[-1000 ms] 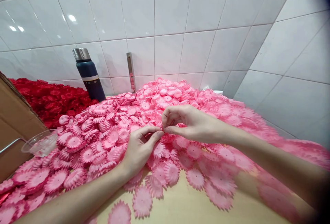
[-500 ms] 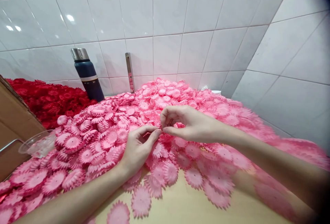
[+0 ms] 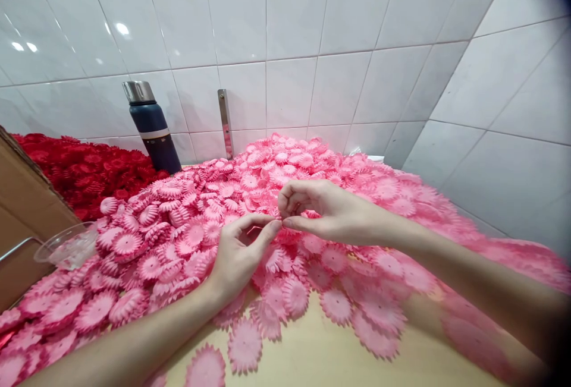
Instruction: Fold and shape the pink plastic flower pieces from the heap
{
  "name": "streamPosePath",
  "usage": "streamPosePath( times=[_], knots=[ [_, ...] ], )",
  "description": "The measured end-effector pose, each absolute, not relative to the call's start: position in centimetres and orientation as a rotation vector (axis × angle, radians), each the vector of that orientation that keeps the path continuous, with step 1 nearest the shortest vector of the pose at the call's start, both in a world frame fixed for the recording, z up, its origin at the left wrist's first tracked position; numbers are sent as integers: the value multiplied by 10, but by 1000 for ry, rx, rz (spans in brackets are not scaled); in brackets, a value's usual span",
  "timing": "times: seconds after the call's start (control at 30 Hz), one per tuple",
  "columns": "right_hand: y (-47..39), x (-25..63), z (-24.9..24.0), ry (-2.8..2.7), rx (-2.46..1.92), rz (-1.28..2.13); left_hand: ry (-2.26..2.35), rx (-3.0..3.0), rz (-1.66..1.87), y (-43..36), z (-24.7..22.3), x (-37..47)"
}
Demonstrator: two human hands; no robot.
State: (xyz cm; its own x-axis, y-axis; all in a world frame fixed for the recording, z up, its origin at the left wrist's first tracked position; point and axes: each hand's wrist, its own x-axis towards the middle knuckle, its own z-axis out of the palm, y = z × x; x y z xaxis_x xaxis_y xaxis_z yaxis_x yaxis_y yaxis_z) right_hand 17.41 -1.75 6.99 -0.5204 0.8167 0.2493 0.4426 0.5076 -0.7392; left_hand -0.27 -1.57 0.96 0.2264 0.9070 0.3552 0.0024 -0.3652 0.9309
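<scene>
Over a big heap of pink scalloped flower-shaped discs (image 3: 196, 235), my two hands meet fingertip to fingertip. My left hand (image 3: 243, 250) is closed in a pinch of thumb and forefinger. Against it, my right hand (image 3: 312, 208) also pinches, its other fingers curled in. Whatever sits between the fingertips is hidden or too small to make out. Several loose pink discs, such as a flat one (image 3: 245, 345), lie on the pale table (image 3: 321, 351) below my hands.
A dark blue bottle (image 3: 156, 131) with a steel cap stands at the back left. Behind it is a red heap (image 3: 98, 173). A clear plastic tub (image 3: 71, 244) and cardboard box (image 3: 31, 220) are at left. A metal strip (image 3: 225, 122) stands by the tiled wall (image 3: 294, 12).
My hands stay pinched together in almost the same spot. The whole view has shifted very slightly; nothing else has visibly moved.
</scene>
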Motion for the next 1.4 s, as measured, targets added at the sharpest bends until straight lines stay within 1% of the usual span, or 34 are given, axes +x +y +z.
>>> streamPosePath(
  times=[0.17, 0.33, 0.77, 0.93, 1.4],
  knots=[
    [-18, 175, 71, -2213, -1045, 846, 879, 1587, 1272, -16, 10, -3],
    [-18, 174, 74, -2124, -1115, 857, 867, 1605, 1282, -16, 9, -3],
    [-18, 174, 72, -2142, -1047, 937, 883, 1618, 1248, -15, 7, -2],
    [-20, 173, 73, -2096, -1128, 898, 870, 1660, 1261, -15, 7, -3],
    [-20, 174, 71, -2208, -1061, 854, 843, 1660, 1207, -14, 6, -4]
  ],
)
